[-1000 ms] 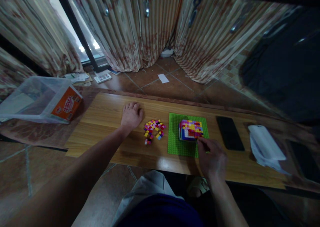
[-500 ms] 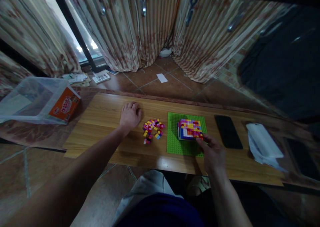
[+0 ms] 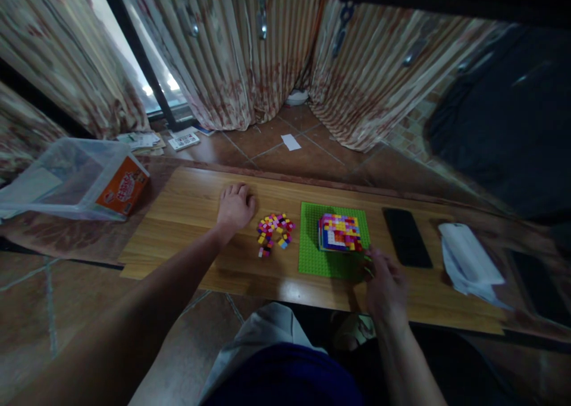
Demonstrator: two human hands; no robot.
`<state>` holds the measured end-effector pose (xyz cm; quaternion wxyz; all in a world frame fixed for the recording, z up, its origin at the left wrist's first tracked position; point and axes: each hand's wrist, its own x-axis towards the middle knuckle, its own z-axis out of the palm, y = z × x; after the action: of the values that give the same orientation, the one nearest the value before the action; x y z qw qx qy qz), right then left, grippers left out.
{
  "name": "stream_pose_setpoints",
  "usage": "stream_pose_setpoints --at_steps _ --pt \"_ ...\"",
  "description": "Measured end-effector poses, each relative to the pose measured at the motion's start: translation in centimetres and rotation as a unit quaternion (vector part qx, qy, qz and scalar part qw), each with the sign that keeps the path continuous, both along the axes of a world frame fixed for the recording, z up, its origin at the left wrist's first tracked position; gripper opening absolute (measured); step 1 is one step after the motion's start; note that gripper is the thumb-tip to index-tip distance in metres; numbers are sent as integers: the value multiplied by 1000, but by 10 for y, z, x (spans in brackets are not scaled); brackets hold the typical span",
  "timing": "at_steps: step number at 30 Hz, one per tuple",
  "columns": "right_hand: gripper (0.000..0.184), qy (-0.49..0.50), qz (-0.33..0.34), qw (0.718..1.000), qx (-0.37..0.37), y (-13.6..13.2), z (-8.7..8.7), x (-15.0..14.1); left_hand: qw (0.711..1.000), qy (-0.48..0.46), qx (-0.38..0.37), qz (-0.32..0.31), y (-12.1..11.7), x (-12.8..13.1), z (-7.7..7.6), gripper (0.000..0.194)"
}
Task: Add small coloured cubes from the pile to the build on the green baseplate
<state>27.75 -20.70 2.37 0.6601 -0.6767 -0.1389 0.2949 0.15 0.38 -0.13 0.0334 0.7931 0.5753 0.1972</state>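
My left hand [image 3: 236,206] rests on the wooden board with its fingers laid out and nothing in them. To its right lies a loose pile of small coloured toy bricks [image 3: 272,224], mostly pink, yellow and red. A green baseplate [image 3: 307,257] carries a block-shaped stack of multicoloured bricks [image 3: 339,232]. My right hand [image 3: 387,281] hovers by the baseplate's right front corner, apart from the stack. Its thumb and forefinger look slightly parted, and I see no brick between them.
A black phone [image 3: 407,237] and a white case on plastic wrapping [image 3: 471,254] lie on the right. At the left stands a clear plastic bin [image 3: 84,206] with an orange label. Beyond the wooden board [image 3: 178,215] are a tiled floor and striped curtains [image 3: 232,66].
My right hand has drawn away from the brick stack, to the right and slightly toward me. My left hand stays resting on the board. The whole view has shifted slightly.
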Motion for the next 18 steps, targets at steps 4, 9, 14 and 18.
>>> stream_pose_setpoints --at_steps 4,9,14,18 --pt "32 -145 -12 989 -18 -8 13 -12 1000 1 -3 1 -1 0 -1 31" --pt "27 -232 142 962 -38 -12 12 -52 1000 0 -3 -2 -2 0 0 31" --pt "24 -325 314 891 -50 -3 -6 -83 1000 3 -8 -1 -3 0 1 31" --pt "29 -429 322 844 -34 17 -13 -90 1000 12 -2 -2 -3 0 1 31"
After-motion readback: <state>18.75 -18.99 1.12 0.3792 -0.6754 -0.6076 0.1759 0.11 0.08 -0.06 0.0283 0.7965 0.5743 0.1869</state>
